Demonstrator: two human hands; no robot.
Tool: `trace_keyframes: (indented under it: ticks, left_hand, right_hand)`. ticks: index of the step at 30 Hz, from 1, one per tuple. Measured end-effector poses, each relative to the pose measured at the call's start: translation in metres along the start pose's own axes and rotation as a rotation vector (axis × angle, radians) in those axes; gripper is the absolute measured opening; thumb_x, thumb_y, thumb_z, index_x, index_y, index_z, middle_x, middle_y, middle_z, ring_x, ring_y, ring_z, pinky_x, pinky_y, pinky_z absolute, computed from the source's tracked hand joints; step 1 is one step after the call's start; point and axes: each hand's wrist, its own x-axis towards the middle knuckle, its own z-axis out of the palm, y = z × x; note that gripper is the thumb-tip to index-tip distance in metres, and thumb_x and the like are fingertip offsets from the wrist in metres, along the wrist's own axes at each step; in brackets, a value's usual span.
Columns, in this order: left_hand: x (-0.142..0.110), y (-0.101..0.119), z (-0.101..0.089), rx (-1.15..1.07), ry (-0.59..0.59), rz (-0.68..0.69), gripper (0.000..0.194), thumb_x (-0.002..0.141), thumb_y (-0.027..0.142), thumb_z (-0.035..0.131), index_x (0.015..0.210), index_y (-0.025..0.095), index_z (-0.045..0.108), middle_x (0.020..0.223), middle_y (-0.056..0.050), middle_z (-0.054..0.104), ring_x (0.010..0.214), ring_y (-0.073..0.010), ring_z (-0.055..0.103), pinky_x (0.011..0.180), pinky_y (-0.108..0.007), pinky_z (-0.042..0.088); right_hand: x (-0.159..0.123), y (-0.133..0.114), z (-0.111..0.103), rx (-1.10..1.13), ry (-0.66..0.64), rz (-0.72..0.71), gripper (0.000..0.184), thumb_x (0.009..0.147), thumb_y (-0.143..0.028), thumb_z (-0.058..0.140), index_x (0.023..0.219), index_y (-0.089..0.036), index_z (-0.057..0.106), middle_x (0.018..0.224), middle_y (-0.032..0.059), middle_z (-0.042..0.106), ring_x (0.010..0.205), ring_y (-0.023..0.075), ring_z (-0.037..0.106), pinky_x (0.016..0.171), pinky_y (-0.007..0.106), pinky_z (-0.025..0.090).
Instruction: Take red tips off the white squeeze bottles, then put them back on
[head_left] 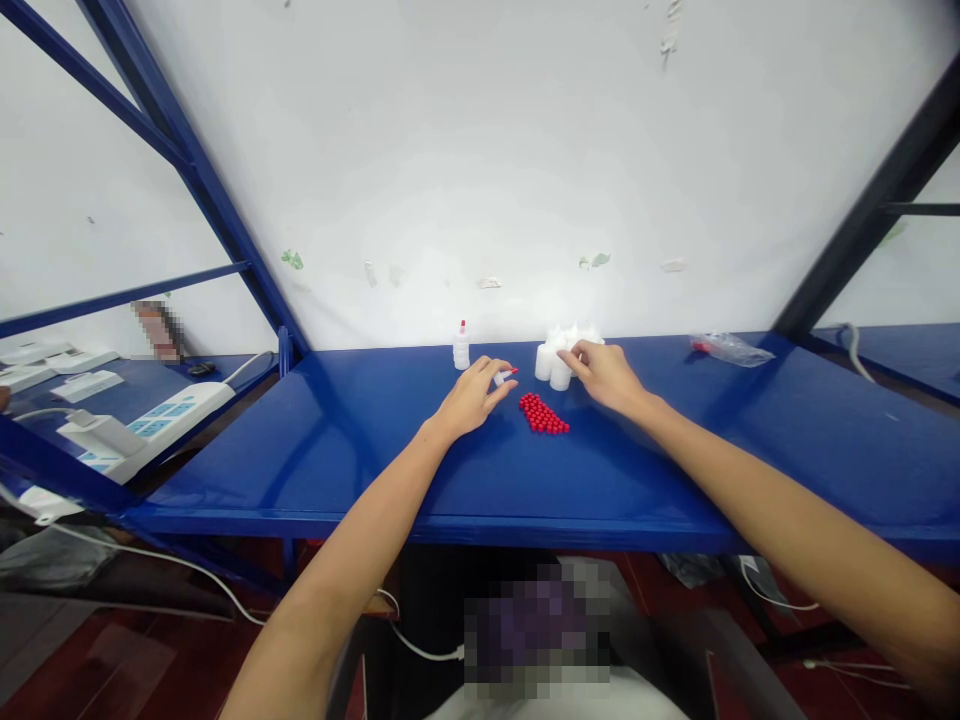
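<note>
My left hand (pixel 472 397) is closed round a small white squeeze bottle (pixel 501 378), which lies tilted with its red tip pointing right. Much of that bottle is hidden by the fingers. Behind the hand, another white bottle with a red cap (pixel 461 350) stands upright. My right hand (pixel 606 373) reaches over a cluster of white bottles (pixel 545 362) with pointed nozzles, its thumb and fingers pinched at the top of a front bottle (pixel 559 376). Between my hands and nearer to me lies a flat pile of small red caps (pixel 540 413).
A clear plastic bag (pixel 731 349) with something red in it lies at the back right of the blue table (pixel 337 440). Blue frame posts (pixel 217 200) rise at the left. Beyond them are a white power strip (pixel 161 425) and a dark red object against the wall.
</note>
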Motion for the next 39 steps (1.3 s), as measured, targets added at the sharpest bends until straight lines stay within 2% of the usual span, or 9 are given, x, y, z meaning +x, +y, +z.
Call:
trace_keyframes:
  ticks: [5,10,13,18,22,26,30,35,39]
  left_hand:
    - [0.0,0.011,-0.003,0.016,-0.067,0.05,0.036,0.098,0.045,0.046,0.125,0.021,0.053,0.108,-0.006,0.065,0.084,-0.0172,0.063,0.083,-0.032,0.051]
    - [0.0,0.019,-0.003,0.113,-0.073,0.146,0.037,0.1,0.045,0.043,0.124,0.019,0.052,0.115,-0.009,0.065,0.099,-0.0203,0.063,0.088,-0.034,0.051]
    - [0.0,0.021,-0.004,0.185,-0.082,0.196,0.036,0.101,0.045,0.039,0.121,0.018,0.053,0.108,-0.008,0.065,0.096,-0.0204,0.062,0.086,-0.034,0.05]
    - [0.001,0.022,-0.007,0.241,-0.069,0.242,0.032,0.103,0.037,0.034,0.119,0.018,0.055,0.106,-0.008,0.062,0.094,-0.0185,0.06,0.084,-0.031,0.05]
    - [-0.001,0.013,-0.009,0.254,-0.04,0.154,0.033,0.103,0.035,0.032,0.121,0.019,0.054,0.107,-0.008,0.061,0.092,-0.0174,0.061,0.08,-0.029,0.05]
    - [-0.003,0.001,-0.009,0.199,-0.013,0.027,0.033,0.102,0.041,0.036,0.12,0.02,0.053,0.106,-0.007,0.064,0.093,-0.0189,0.063,0.083,-0.03,0.05]
    - [-0.003,-0.004,-0.008,0.166,-0.029,-0.022,0.035,0.102,0.044,0.035,0.119,0.02,0.054,0.105,-0.006,0.066,0.089,-0.0191,0.063,0.079,-0.031,0.049]
    - [-0.003,-0.004,-0.007,0.144,-0.049,-0.044,0.037,0.101,0.046,0.035,0.117,0.02,0.055,0.101,-0.006,0.067,0.081,-0.0175,0.062,0.076,-0.029,0.048]
    - [-0.003,-0.005,-0.007,0.133,-0.052,-0.048,0.036,0.101,0.046,0.036,0.116,0.02,0.056,0.097,-0.005,0.067,0.078,-0.017,0.062,0.074,-0.029,0.048]
  right_hand:
    - [-0.005,-0.01,-0.008,0.028,0.0,-0.03,0.037,0.097,-0.048,0.04,0.084,-0.02,0.059,0.059,0.0024,0.058,0.06,0.0189,0.054,0.062,0.03,0.034]
    - [-0.019,-0.036,-0.011,0.136,-0.261,-0.353,0.029,0.098,-0.046,0.041,0.1,-0.02,0.055,0.079,0.0042,0.064,0.069,0.0181,0.056,0.065,0.029,0.036]
    - [-0.023,-0.047,-0.007,0.151,-0.283,-0.447,0.028,0.101,-0.042,0.036,0.091,-0.02,0.052,0.084,0.0061,0.062,0.072,0.0182,0.053,0.067,0.03,0.037]
    - [-0.024,-0.05,-0.004,0.322,-0.309,-0.394,0.036,0.102,-0.043,0.03,0.076,-0.022,0.042,0.07,0.0003,0.049,0.063,0.0152,0.044,0.064,0.03,0.035]
    - [-0.022,-0.042,-0.006,0.393,-0.307,-0.278,0.038,0.101,-0.04,0.027,0.068,-0.022,0.033,0.063,-0.0014,0.041,0.06,0.0148,0.04,0.062,0.03,0.032]
    - [-0.019,-0.031,-0.009,0.107,-0.409,-0.256,0.025,0.095,-0.026,0.03,0.073,-0.021,0.04,0.074,0.0039,0.054,0.071,0.0183,0.048,0.067,0.032,0.033]
    - [-0.017,-0.024,-0.007,-0.093,-0.52,-0.278,0.017,0.094,-0.027,0.033,0.086,-0.02,0.047,0.085,0.0081,0.061,0.074,0.0197,0.052,0.065,0.031,0.033]
    - [-0.016,-0.015,0.0,-0.115,-0.562,-0.322,0.016,0.093,-0.03,0.04,0.095,-0.02,0.052,0.083,0.008,0.062,0.072,0.0196,0.053,0.064,0.03,0.034]
    - [-0.014,-0.012,0.002,-0.045,-0.569,-0.295,0.02,0.093,-0.032,0.043,0.098,-0.019,0.056,0.078,0.0065,0.063,0.069,0.0189,0.054,0.064,0.03,0.036]
